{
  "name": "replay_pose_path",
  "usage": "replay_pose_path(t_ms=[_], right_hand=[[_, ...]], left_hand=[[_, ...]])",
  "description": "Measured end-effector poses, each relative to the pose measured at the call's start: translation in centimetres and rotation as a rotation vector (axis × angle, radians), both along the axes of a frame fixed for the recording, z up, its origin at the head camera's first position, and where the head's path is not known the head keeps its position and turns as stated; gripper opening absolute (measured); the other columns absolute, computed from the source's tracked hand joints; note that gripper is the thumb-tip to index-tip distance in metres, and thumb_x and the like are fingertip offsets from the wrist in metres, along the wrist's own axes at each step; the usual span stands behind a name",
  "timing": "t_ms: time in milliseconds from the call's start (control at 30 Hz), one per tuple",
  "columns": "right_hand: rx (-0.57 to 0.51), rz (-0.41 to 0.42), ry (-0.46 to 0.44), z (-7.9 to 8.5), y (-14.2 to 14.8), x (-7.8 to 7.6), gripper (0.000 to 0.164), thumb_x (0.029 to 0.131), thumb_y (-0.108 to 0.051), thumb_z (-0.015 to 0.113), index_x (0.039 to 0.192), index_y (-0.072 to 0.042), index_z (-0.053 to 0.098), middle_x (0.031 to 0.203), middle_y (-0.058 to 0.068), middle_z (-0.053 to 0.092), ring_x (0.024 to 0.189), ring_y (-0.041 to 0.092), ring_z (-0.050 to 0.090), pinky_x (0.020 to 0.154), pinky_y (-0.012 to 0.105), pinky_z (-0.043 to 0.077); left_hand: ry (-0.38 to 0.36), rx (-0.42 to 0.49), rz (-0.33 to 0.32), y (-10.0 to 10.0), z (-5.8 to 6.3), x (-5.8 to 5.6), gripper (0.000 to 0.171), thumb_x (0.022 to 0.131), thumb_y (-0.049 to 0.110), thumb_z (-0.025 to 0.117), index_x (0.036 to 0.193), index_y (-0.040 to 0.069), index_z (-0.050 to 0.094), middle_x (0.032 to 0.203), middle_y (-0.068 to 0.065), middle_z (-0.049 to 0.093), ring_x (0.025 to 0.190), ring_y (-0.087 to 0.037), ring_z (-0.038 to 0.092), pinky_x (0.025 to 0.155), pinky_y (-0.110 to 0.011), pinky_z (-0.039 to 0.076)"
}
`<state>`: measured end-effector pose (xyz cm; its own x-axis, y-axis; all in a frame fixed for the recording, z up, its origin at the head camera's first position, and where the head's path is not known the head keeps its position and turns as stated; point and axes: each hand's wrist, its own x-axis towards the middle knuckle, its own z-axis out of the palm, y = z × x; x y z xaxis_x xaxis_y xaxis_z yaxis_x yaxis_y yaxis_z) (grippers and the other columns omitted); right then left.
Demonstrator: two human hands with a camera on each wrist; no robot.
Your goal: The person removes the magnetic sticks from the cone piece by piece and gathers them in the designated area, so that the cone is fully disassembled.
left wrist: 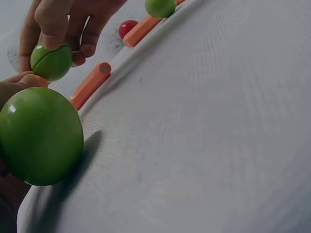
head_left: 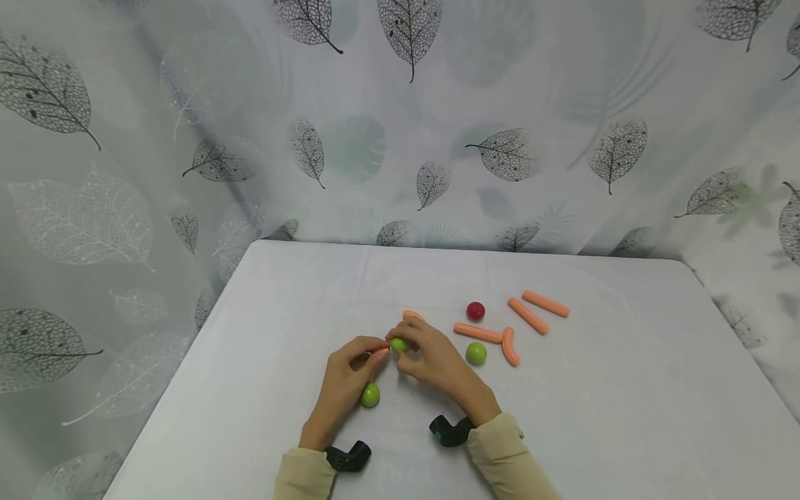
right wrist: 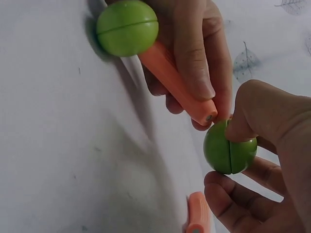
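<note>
My left hand [head_left: 347, 375] grips an orange stick [right wrist: 170, 80] with magnet-like grey dots at its tip. A glossy green ball [right wrist: 127, 28] sits at the stick's other end; it looms large as the green ball [left wrist: 41, 138] in the left wrist view. My right hand [head_left: 437, 357] pinches a second green ball [right wrist: 218, 153], grooved around its middle, between thumb and fingers. This ball is right at the free tip of the stick. Both hands meet above the white table [head_left: 281, 298], left of its middle.
Beyond the right hand lie a straight orange stick [head_left: 478, 332], a curved orange stick [head_left: 510, 347], a green ball [head_left: 476, 353] and a red ball [head_left: 476, 310]. Two more sticks [head_left: 528, 316] are farther right. Another stick [head_left: 412, 316] peeks out behind the right hand. A leaf-patterned curtain [head_left: 400, 139] surrounds the table.
</note>
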<state>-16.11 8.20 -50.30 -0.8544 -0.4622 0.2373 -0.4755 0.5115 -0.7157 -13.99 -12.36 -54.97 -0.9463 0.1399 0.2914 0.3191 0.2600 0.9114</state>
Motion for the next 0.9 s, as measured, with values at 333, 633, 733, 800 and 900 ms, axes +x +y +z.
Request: replay_pose_path(t_ms=[333,633,733,800,900], right_hand=[[0.014,-0.028,-0.005,-0.1,0.2,-0.2,0.038,0.085,-0.002,0.069,0.121,-0.012,0.072,0.125,0.006,0.065,0.095,0.015,0.058,0.083,0.029,0.051],[-0.137,-0.272,0.069,-0.6,0.2,-0.9,0.039,0.091,0.004,0.072,0.127,-0.010,0.066,0.131,0.011,0.060,0.102,0.020,0.066,0.086,0.036,0.061],[-0.172,-0.335,0.094,-0.4,0.4,-1.3,0.037,0.092,0.003,0.074,0.127,-0.007,0.066,0.130,0.014,0.058,0.104,0.024,0.067,0.086,0.039,0.062],[-0.165,-0.364,0.100,-0.3,0.6,-1.7,0.036,0.093,0.001,0.074,0.127,-0.006,0.065,0.129,0.014,0.058,0.105,0.025,0.066,0.085,0.040,0.062],[-0.088,-0.397,0.082,0.0,0.8,-2.2,0.035,0.096,-0.004,0.073,0.131,-0.007,0.065,0.130,0.013,0.060,0.107,0.026,0.066,0.086,0.042,0.061]], left_hand=[[0.013,-0.032,0.006,0.0,0.0,0.1,0.020,0.095,0.015,0.077,0.115,0.016,0.078,0.111,0.001,0.077,0.105,-0.009,0.070,0.090,-0.022,0.056],[-0.146,0.102,0.089,-0.5,0.5,-0.1,0.023,0.095,0.024,0.078,0.115,0.015,0.077,0.107,-0.006,0.076,0.076,-0.015,0.069,0.077,-0.018,0.056],[-0.187,0.135,0.113,-0.5,0.7,0.0,0.022,0.095,0.024,0.078,0.116,0.017,0.076,0.109,-0.008,0.075,0.086,-0.020,0.074,0.082,-0.019,0.056],[-0.195,0.149,0.123,-0.5,0.8,0.0,0.022,0.095,0.023,0.078,0.116,0.016,0.076,0.111,-0.009,0.075,0.092,-0.022,0.074,0.084,-0.020,0.057],[-0.193,0.157,0.145,-0.5,0.8,0.0,0.023,0.094,0.016,0.079,0.116,0.014,0.075,0.114,-0.010,0.074,0.097,-0.021,0.074,0.085,-0.022,0.059]])
